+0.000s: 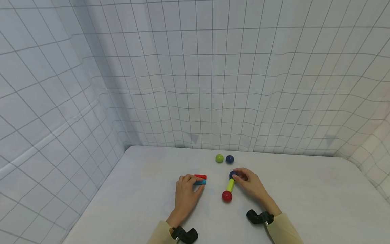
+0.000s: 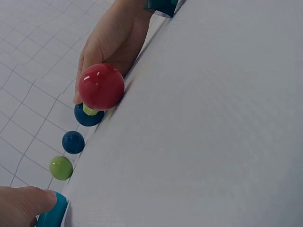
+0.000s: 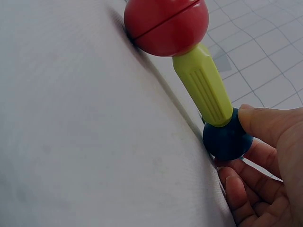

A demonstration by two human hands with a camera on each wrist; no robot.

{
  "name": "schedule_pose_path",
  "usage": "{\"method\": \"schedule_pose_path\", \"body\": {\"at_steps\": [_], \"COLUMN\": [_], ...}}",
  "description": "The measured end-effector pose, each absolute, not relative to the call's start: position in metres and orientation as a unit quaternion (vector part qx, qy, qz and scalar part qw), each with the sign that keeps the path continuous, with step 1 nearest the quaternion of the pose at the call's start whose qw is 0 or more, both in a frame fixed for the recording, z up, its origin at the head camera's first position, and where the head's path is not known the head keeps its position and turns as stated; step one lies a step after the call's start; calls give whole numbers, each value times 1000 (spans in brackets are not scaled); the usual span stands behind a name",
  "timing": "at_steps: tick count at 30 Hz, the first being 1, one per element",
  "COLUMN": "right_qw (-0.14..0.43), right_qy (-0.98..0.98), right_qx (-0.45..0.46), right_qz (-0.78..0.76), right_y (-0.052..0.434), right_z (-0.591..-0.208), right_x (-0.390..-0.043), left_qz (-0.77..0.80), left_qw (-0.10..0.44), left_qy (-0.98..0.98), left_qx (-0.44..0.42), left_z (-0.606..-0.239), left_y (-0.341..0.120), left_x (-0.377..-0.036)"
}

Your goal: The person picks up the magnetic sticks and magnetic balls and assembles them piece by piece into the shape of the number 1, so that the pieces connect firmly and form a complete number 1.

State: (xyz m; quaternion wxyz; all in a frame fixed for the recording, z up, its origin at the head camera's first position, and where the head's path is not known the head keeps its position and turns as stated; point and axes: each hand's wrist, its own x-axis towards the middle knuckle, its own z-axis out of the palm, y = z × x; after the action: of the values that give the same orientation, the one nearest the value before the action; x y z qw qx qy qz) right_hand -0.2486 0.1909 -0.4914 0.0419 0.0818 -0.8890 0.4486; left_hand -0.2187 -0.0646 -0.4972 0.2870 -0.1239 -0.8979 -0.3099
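My right hand point(image 1: 251, 184) pinches a dark blue ball point(image 3: 228, 137) between thumb and fingers. A yellow-green magnetic rod point(image 3: 203, 87) joins this ball to a red ball point(image 3: 165, 26) at its other end. In the left wrist view the red ball point(image 2: 102, 87) is in front, with the right hand point(image 2: 113, 42) behind it. Over on the left, my left hand point(image 1: 186, 191) holds a light blue rod point(image 1: 200, 182), its fingers over the top and thumb at the near side. A red rod point(image 1: 200, 176) lies right alongside; the hand hides the left ends of both.
Farther back on the white table point(image 1: 146, 176) sit a green ball point(image 1: 219, 158) and another dark blue ball point(image 1: 230, 159), side by side. White sheeting with a dark grid point(image 1: 207, 84) rises behind the table. Each wrist wears a black camera strap point(image 1: 259, 217).
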Motion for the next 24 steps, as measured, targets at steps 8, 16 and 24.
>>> {"method": "schedule_pose_path", "body": {"at_steps": [8, 16, 24], "right_qw": [40, 41, 42], "right_qy": [-889, -890, -891], "right_qx": [82, 83, 83], "right_qz": [448, 446, 444], "right_y": [191, 191, 192], "right_z": [-492, -492, -492], "right_x": [-249, -248, -248], "left_qz": [-311, -309, -304], "left_qw": [280, 265, 264], "left_qy": [-900, -908, -910], "left_qx": [-120, -104, -100], "left_z": [-496, -497, -498], "left_y": [-65, -65, -65], "left_x": [-218, -219, -219]}}
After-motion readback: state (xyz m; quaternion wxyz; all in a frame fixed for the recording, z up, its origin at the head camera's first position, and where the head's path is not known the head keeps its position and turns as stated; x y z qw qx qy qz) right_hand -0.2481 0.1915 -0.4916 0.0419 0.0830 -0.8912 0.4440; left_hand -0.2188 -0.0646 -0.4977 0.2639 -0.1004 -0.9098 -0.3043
